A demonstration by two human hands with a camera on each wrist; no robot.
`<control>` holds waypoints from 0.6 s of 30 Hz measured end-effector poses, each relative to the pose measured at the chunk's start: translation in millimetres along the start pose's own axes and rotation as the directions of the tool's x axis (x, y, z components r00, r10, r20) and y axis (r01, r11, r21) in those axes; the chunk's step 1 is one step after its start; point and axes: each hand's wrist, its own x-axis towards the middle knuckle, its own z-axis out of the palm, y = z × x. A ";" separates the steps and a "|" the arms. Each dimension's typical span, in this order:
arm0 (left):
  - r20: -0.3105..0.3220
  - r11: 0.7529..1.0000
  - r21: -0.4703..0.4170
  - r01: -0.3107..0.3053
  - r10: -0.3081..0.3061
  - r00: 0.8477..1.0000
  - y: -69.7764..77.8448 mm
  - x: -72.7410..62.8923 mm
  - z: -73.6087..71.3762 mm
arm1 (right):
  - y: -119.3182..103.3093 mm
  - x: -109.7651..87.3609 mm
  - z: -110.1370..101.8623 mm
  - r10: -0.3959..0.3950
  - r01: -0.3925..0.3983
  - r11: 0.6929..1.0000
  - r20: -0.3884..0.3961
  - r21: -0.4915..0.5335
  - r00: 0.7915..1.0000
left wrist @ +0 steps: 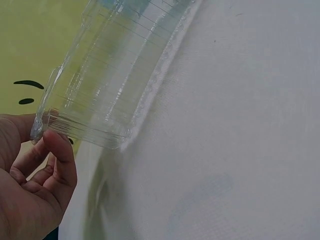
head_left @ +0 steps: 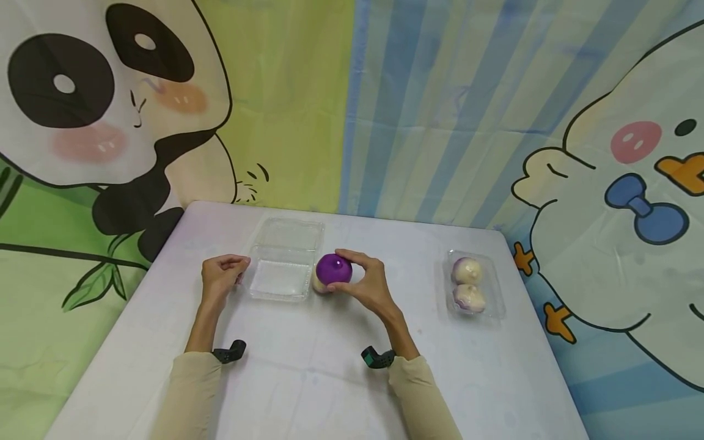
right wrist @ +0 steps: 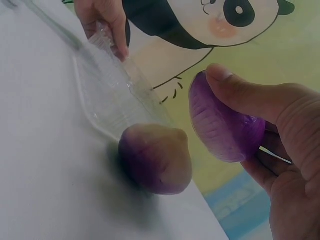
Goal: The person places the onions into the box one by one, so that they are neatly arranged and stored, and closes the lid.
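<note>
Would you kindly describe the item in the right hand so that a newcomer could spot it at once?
On the white table lies an open clear container. At its right side in the head view, the right hand pinches a purple bulb. It shows only purple, unlike the cream-and-purple bulb nearest it.

Head view bright, soft shadows on the table (head_left: 308,391) — wrist views dimmer, glints streaking the clear container (left wrist: 110,80).

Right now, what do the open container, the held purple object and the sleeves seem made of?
Open container: probably thin clear plastic, shiny; the table shows through and its walls catch bright streaks.
Purple object in the right hand: glossy, perhaps plastic or rubber; a sharp highlight shows, though the look leaves it open.
Sleeves: likely cloth, matte, without highlights.
</note>
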 end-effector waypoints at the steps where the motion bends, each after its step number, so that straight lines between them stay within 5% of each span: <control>1: -0.001 1.000 0.001 -0.001 0.001 1.000 0.3 -0.1 0.0 | -0.9 0.7 0.6 -0.002 0.002 1.000 0.004 0.001 1.000; 18: 0.002 1.000 0.009 -0.003 0.003 1.000 0.6 -0.8 -0.3 | -5.4 10.3 10.4 -0.016 0.018 1.000 0.079 -0.024 0.997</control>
